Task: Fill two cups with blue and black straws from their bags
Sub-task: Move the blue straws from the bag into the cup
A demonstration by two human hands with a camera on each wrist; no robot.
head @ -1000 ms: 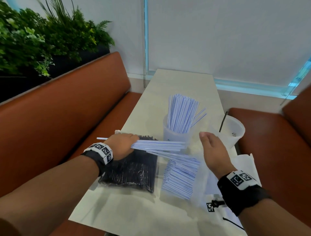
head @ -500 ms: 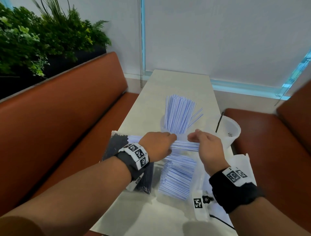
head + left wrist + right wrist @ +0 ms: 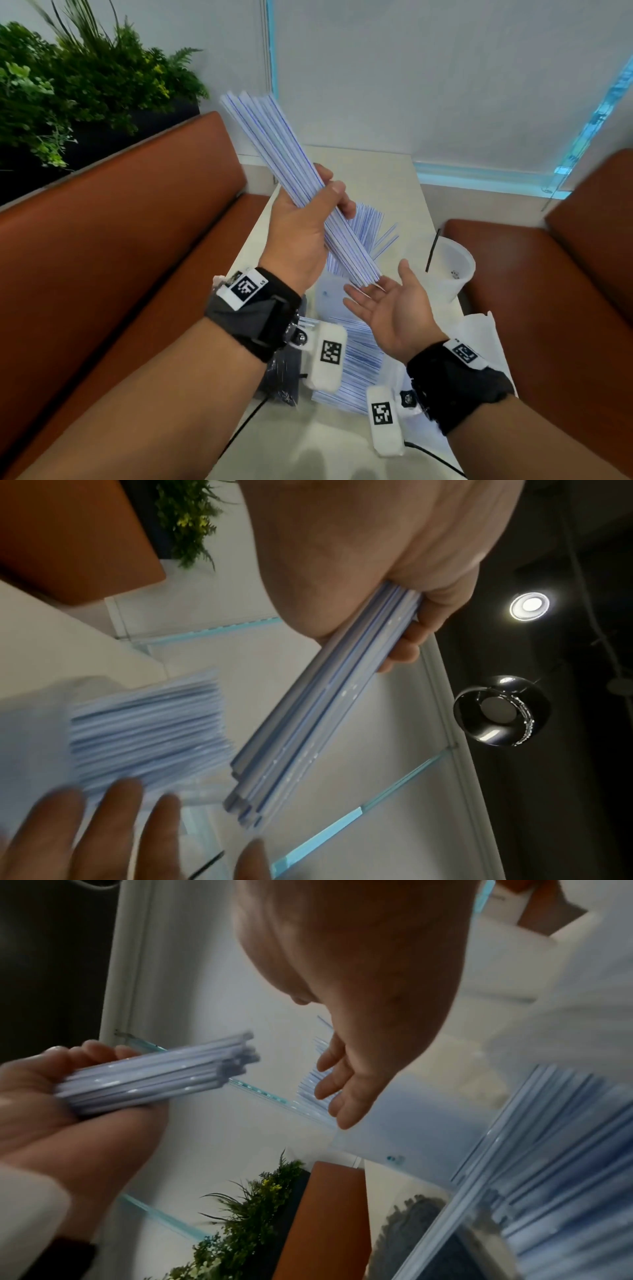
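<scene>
Bundle of blue straws [image 3: 301, 192] gripped in left hand [image 3: 301, 236], fingers [image 3: 346, 207] and thumb curled round its middle, tilted with the upper end far-left and the lower end near-right; held raised over the worktop [image 3: 387, 171], probably so the loose ends can be evened before going into a cup. Right hand [image 3: 397, 308] palm-up under the lower tips, fingers [image 3: 359, 301] spread and relaxed, holding nothing; apparently placed as a stop to tap the ends flush, though contact with the tips cannot be told for certain. Blue-straw cup [image 3: 329, 294] just behind the hands, already crowded with upright straws fanning toward the right; likely the target for this bundle. Second cup [image 3: 455, 270] to the right, nearly empty, a single black straw [image 3: 432, 250] leaning at its rim; black half of the task judged barely begun. Bag of blue straws [image 3: 359, 373] lying flat on the near worktop beneath the wrists, many straws left inside; bag of black straws [image 3: 281, 377] at its left, mostly hidden by the left wrist. Next move judged to need a squared bundle and a steep enough angle to slip in among the straws already standing; risk of a few slipping loose from the grip.
</scene>
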